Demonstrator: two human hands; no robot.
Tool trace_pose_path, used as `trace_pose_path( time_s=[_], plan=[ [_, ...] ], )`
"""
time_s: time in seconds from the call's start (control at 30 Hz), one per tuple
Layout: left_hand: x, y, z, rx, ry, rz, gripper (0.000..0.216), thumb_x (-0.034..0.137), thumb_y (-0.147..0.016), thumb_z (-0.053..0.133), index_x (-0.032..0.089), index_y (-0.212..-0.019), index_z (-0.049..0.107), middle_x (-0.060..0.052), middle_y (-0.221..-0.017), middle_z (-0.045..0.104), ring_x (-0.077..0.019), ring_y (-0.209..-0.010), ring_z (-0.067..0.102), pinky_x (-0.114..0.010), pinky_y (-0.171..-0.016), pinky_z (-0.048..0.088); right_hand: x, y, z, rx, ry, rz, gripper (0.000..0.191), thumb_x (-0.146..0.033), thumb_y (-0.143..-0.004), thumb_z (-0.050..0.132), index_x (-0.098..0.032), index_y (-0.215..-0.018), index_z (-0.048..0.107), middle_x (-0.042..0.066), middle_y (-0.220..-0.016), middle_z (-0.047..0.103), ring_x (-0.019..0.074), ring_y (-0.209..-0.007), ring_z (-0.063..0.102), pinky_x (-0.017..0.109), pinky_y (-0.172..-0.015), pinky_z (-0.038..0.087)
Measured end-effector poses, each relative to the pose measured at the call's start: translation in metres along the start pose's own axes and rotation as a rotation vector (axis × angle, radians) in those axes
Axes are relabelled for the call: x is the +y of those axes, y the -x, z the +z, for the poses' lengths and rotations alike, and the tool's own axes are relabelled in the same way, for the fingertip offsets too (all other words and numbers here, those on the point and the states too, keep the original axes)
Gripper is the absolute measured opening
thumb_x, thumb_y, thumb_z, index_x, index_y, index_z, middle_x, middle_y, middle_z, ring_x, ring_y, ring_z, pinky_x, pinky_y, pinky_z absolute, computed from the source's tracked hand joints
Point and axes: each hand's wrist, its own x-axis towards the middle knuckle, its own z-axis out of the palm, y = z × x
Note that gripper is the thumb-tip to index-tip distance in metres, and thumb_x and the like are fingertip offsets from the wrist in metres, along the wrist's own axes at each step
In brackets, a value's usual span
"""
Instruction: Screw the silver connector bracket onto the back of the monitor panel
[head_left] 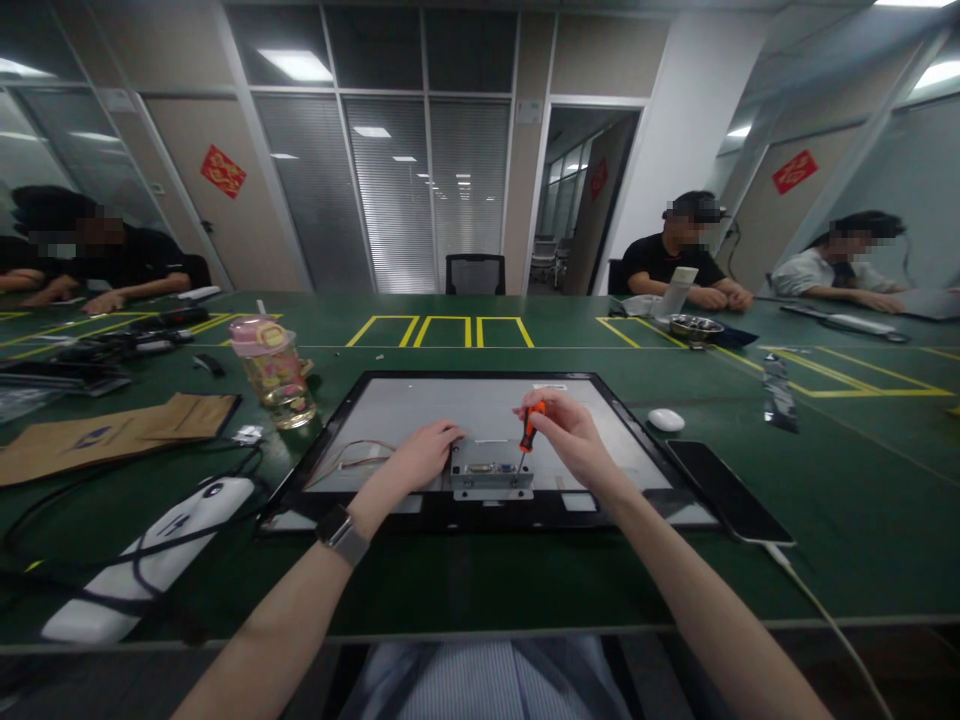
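Note:
A flat display panel [390, 405] with a black frame lies back side up on the table before me. Near its close edge sits a metal bracket [491, 492] with connector ports [480, 468]. My right hand [574, 430] is closed around an orange-and-black screwdriver [531, 428], held nearly upright. Its tip comes down at the bracket's right part, by a blue port; exact contact is too small to make out. At the bracket's left end is my left hand [426, 455], its curled fingers against the edge. Thin wires [352, 455] lie on the panel left of that hand.
Left of the panel stand a pink-lidded bottle [277, 375], brown paper packaging [127, 425] and a white device [161, 550] crossed by black cables. Rightward lie a white case [666, 420] and a phone [727, 490] on a cable. Several people sit across the table, near a metal bowl [696, 328].

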Motion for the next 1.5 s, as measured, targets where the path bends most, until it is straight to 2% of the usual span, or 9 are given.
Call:
trace_pose_path(
  time_s=[0.1, 0.2, 0.3, 0.47, 0.63, 0.77, 1.17, 1.37, 1.5],
  plan=[
    [0.0, 0.0001, -0.0001, 0.0, 0.012, -0.001, 0.044, 0.01, -0.093, 0.037, 0.018, -0.129, 0.059, -0.011, -0.135, 0.058, -0.0214, -0.123, 0.057, -0.037, -0.109, 0.042, -0.0007, -0.0009, 0.0012, -0.044, -0.118, 0.062, 0.027, -0.044, -0.091, 0.064, -0.028, -0.112, 0.065, 0.004, -0.095, 0.069, 0.0206, -0.091, 0.067, 0.043, -0.091, 0.053],
    [-0.0006, -0.0004, 0.0005, 0.005, 0.025, -0.003, 0.043, 0.01, -0.093, 0.037, 0.02, -0.128, 0.06, -0.01, -0.134, 0.059, -0.0203, -0.122, 0.057, -0.036, -0.109, 0.042, -0.0033, -0.0011, 0.0036, -0.04, -0.182, 0.075, 0.027, -0.048, -0.088, 0.066, -0.028, -0.106, 0.067, 0.004, -0.098, 0.07, 0.0211, -0.092, 0.068, 0.047, -0.098, 0.05],
    [-0.0018, -0.0009, 0.0018, 0.008, 0.03, -0.002, 0.044, 0.009, -0.092, 0.038, 0.021, -0.128, 0.06, -0.009, -0.133, 0.059, -0.0201, -0.122, 0.057, -0.036, -0.109, 0.042, -0.0039, -0.0004, 0.0035, -0.003, -0.101, 0.059, 0.022, -0.044, -0.082, 0.074, -0.028, -0.096, 0.069, 0.003, -0.098, 0.069, 0.0203, -0.094, 0.066, 0.044, -0.097, 0.05],
    [-0.0044, -0.0013, 0.0041, 0.018, 0.018, 0.003, 0.043, 0.011, -0.094, 0.036, 0.019, -0.129, 0.06, -0.011, -0.135, 0.058, -0.0215, -0.123, 0.056, -0.037, -0.109, 0.042, 0.0013, 0.0001, 0.0002, -0.047, -0.075, 0.061, 0.03, -0.045, -0.093, 0.061, -0.03, -0.118, 0.065, 0.005, -0.097, 0.071, 0.0219, -0.095, 0.067, 0.042, -0.088, 0.053],
    [-0.004, -0.0012, 0.0038, 0.006, -0.001, 0.003, 0.043, 0.011, -0.094, 0.036, 0.018, -0.13, 0.059, -0.011, -0.136, 0.057, -0.0215, -0.123, 0.056, -0.035, -0.109, 0.042, 0.0006, -0.0001, -0.0019, -0.077, -0.054, 0.032, 0.026, -0.04, -0.095, 0.058, -0.029, -0.117, 0.066, 0.006, -0.107, 0.072, 0.0231, -0.106, 0.066, 0.044, -0.101, 0.048],
    [-0.0028, -0.0011, 0.0032, 0.001, -0.011, -0.009, 0.043, 0.012, -0.095, 0.035, 0.018, -0.13, 0.059, -0.011, -0.136, 0.057, -0.0217, -0.124, 0.056, -0.035, -0.109, 0.041, -0.004, -0.0001, -0.0046, -0.103, 0.057, 0.025, 0.032, -0.038, -0.094, 0.06, -0.028, -0.124, 0.062, 0.008, -0.11, 0.071, 0.0237, -0.104, 0.066, 0.043, -0.092, 0.054],
    [-0.0041, -0.0015, 0.0046, 0.007, -0.032, 0.011, 0.044, 0.009, -0.093, 0.037, 0.018, -0.131, 0.058, -0.011, -0.136, 0.057, -0.0214, -0.125, 0.055, -0.035, -0.109, 0.041, -0.0009, -0.0013, -0.0031, 0.146, 0.534, -0.245, 0.025, -0.026, -0.083, 0.073, -0.025, -0.107, 0.068, 0.004, -0.09, 0.061, 0.0203, -0.083, 0.061, 0.04, -0.083, 0.054],
    [-0.0038, -0.0017, 0.0042, 0.003, -0.036, 0.011, 0.044, 0.01, -0.093, 0.037, 0.017, -0.131, 0.058, -0.012, -0.136, 0.057, -0.0224, -0.124, 0.056, -0.037, -0.109, 0.042, -0.0006, 0.0017, 0.0003, 0.052, 0.322, -0.175, 0.028, -0.028, -0.097, 0.051, -0.027, -0.124, 0.06, 0.008, -0.109, 0.065, 0.0195, -0.09, 0.067, 0.042, -0.088, 0.057],
    [-0.0025, -0.0013, 0.003, 0.009, -0.023, 0.01, 0.043, 0.01, -0.093, 0.037, 0.018, -0.13, 0.059, -0.012, -0.135, 0.058, -0.0217, -0.123, 0.057, -0.036, -0.108, 0.042, 0.0025, -0.0002, -0.0009, 0.13, 0.395, -0.204, 0.029, -0.025, -0.089, 0.065, -0.028, -0.118, 0.065, 0.006, -0.101, 0.064, 0.0192, -0.087, 0.065, 0.039, -0.083, 0.057]
  ],
)
